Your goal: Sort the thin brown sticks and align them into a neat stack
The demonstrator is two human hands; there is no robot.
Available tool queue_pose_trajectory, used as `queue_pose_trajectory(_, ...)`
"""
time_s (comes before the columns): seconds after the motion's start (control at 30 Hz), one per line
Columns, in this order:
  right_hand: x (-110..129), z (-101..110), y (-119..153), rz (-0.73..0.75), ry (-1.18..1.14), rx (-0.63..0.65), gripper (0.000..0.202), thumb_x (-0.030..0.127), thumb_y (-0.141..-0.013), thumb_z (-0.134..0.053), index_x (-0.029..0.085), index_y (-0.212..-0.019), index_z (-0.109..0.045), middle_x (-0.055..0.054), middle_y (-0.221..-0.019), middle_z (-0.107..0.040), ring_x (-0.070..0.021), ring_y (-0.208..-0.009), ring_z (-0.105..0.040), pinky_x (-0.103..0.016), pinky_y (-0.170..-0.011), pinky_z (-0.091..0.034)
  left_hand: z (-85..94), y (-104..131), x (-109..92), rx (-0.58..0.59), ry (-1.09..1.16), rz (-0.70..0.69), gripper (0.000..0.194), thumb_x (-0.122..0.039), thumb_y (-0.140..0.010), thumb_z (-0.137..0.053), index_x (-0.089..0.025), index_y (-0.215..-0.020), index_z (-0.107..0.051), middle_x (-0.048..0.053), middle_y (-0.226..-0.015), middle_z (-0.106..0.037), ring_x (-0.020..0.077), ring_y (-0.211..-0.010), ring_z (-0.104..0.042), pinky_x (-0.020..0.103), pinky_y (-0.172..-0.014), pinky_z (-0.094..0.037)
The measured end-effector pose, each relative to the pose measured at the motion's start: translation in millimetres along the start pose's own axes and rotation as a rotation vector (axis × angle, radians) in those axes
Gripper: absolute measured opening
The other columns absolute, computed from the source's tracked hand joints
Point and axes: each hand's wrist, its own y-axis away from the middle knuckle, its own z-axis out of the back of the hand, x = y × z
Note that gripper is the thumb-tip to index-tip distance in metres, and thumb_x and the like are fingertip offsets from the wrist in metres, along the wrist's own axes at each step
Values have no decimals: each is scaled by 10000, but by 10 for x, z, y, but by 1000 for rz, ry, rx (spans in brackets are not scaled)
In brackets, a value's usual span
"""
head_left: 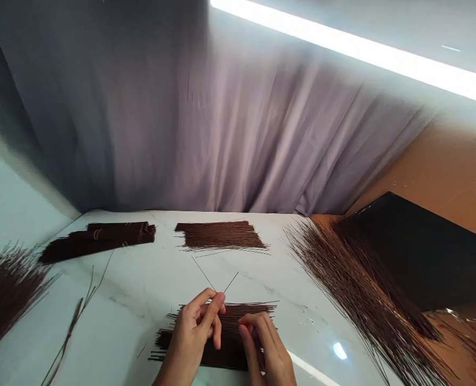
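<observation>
My left hand [198, 329] is closed in a pinch, with thumb and forefinger together. Two thin dark twigs [204, 274] stick up from its fingertips in a V. Beside it, my right hand [268, 346] has thumb and fingers pressed together; anything between them is too small to make out. Both hands are above a flat mat of dark brown twigs [222, 358] laid side by side, with uneven ends poking out at the left. The hands cover part of this mat.
On the white marbled table [129, 300], a second twig mat [222, 235] lies farther back. Dark twig rolls [101, 238] lie back left. Loose twig bundles spread at the left [8, 300] and right [366, 289]. A few twigs [71, 332] lie left. A black panel [426, 252] stands right; a curtain [222, 123] hangs behind.
</observation>
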Motion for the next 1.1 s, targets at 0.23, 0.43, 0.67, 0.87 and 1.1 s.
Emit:
queue_pose_trajectory(0.23,-6,40,-18,-28,-23,8,176,228,-1058,-428,245,-937,-555,-15,-827,-573,-163,-707,-581,-237,-675,-495,-2,45,-68,-29,-39,13,556,-709,-866,-582,-180,-698,-600,-78,-433,-443,70,-413,-251,206,-421,-182)
queue_pose_trajectory(0.43,-49,29,-19,-21,-21,-13,201,258,-1067,-414,248,-943,-571,-13,-828,-580,-160,-698,-572,-236,-660,-484,-61,64,-12,-37,-8,23,592,-751,-831,-585,-177,-691,-624,-73,-391,-435,71,-392,-225,207,-400,-152)
queue_pose_trajectory(0.67,-59,-11,33,-19,-24,-23,231,298,-1071,-422,238,-921,-586,-14,-815,-592,-155,-716,-579,-229,-667,-490,-69,81,-42,-34,-31,-7,552,-713,-862,-580,-190,-686,-601,-74,-417,-423,95,-432,-276,210,-424,-182)
queue_pose_trajectory(0.87,76,481,-449,-46,-78,300,281,343,-1080,-400,222,-883,-561,-9,-804,-607,-148,-705,-585,-232,-637,-489,-73,232,-128,220,-135,-48,516,-641,-932,-530,-196,-678,-598,-80,-435,-394,105,-422,-359,229,-485,-281)
queue_pose_trajectory(1.1,400,906,-764,367,279,442,189,178,-1038,-447,224,-993,-624,-44,-886,-664,-172,-748,-605,-261,-621,-446,-26,242,-275,251,-331,-156,506,-536,-1009,-457,-207,-631,-525,-37,-567,-490,137,-574,-470,240,-610,-348)
